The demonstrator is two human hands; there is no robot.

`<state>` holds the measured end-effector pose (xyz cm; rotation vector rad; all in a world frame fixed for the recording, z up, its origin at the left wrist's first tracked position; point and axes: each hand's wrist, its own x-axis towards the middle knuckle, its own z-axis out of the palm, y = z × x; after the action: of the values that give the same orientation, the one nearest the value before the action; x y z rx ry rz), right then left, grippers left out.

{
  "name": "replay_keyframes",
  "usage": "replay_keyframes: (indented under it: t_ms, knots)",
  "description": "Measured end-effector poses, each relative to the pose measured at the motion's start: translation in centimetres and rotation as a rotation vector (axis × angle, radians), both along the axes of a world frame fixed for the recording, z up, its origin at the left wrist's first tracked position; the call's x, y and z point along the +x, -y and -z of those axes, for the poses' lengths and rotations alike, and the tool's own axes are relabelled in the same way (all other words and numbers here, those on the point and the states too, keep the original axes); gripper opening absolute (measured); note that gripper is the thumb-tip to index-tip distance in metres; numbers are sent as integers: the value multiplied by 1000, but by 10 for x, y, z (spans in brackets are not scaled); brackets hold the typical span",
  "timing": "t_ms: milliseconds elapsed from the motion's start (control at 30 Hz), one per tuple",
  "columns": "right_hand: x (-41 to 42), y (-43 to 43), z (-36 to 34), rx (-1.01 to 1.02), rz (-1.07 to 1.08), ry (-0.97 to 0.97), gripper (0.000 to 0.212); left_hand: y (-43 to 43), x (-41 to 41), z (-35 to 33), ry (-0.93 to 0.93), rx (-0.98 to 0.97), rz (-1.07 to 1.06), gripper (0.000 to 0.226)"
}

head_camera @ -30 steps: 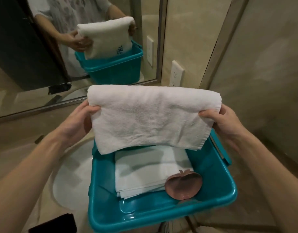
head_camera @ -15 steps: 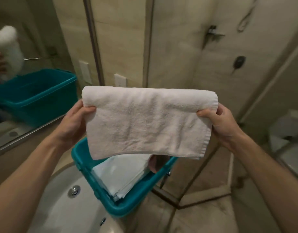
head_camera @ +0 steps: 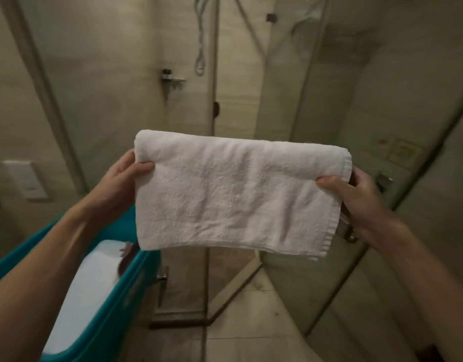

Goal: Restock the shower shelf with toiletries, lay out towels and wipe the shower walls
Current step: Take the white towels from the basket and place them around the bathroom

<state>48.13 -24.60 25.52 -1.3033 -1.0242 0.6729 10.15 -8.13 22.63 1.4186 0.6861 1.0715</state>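
A folded white towel (head_camera: 235, 194) hangs in the air in front of me, held level by its two upper corners. My left hand (head_camera: 125, 176) pinches the left corner and my right hand (head_camera: 353, 194) pinches the right corner. Behind the towel stands the glass shower enclosure (head_camera: 290, 87) with beige tiled walls. A small metal shower shelf (head_camera: 172, 81) is fixed to the far wall, and a shower hose (head_camera: 200, 48) loops down above it.
A teal plastic bin (head_camera: 115, 304) sits at the lower left under my left forearm, with folded white cloths (head_camera: 89, 283) and a pink dish edge (head_camera: 123, 265) inside. A wall switch plate (head_camera: 26, 178) is at the left. The shower's raised threshold (head_camera: 235, 286) crosses the floor below.
My view has swung right, from the mirror and bin toward the shower. The towel has come away from over the bin, still held at both corners.
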Motion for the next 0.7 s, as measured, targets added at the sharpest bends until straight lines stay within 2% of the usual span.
replay_keyframes:
  t_ms: [67, 167, 333, 567, 700]
  knots:
    - [34, 40, -3, 4, 75, 14, 22, 16, 44, -4, -13, -1, 86, 42]
    - [85, 100, -3, -20, 147, 10, 25, 45, 114, -2, -8, 0, 176, 70]
    - [163, 188, 12, -77, 272, -3, 31, 93, 219, 17, -14, -28, 296, 50]
    - [239, 260, 46, -139, 471, -95, 29, 138, 322, 39, -63, -96, 388, 47]
    - [278, 286, 59, -184, 565, -136, 45, 145, 384, 47, -107, -120, 438, 42]
